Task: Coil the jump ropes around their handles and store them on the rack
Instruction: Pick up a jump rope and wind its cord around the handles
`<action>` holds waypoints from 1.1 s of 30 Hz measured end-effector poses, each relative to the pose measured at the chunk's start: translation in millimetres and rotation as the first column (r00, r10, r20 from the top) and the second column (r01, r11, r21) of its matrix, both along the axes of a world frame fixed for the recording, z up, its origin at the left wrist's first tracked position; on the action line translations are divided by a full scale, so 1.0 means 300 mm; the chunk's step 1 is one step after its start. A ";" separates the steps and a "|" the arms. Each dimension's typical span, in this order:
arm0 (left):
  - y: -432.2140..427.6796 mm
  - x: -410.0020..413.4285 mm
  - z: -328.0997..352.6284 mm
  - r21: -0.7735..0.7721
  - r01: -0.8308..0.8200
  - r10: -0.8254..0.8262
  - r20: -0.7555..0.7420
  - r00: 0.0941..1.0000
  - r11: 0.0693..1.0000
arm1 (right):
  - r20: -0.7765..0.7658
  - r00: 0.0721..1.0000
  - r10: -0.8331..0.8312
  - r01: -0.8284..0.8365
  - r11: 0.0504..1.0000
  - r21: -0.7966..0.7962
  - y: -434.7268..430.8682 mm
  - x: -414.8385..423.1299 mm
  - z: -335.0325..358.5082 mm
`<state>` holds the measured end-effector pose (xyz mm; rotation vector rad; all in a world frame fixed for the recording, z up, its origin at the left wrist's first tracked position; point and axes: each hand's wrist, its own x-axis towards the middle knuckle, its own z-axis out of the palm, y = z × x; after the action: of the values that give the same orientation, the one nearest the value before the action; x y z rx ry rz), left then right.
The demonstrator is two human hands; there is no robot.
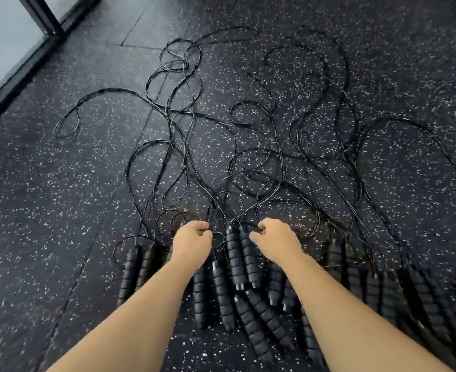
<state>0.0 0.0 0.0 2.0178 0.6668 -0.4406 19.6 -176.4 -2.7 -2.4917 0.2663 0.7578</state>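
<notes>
On the speckled floor [60, 210] lay black handles [237, 259] in a row, their cords [184, 124] tangled beyond. Above them, the left hand [193, 241] pinched a cord with curled fingers; the right hand [275, 240] hovered loosely curled, seemingly holding nothing.

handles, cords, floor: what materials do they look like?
Handles: likely matte black foam, judging by the ribbed, cushioned segments; some have shiny end caps, maybe plastic or metal.
Cords: thin, glossy black, probably plastic-coated cable, since they catch highlights and hold springy loops.
Floor: looks like rubber gym tile, dull black with white flecks and visible seams.
</notes>
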 end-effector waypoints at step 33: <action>-0.070 0.054 0.255 -0.712 -0.362 0.063 -0.410 0.910 0.602 | -0.129 0.945 -0.299 0.324 0.824 0.465 0.097 0.016 0.276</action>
<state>16.3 -20.9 76.6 1.0045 0.7513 -0.7928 24.4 -147.4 80.2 -1.8967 0.4344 0.6529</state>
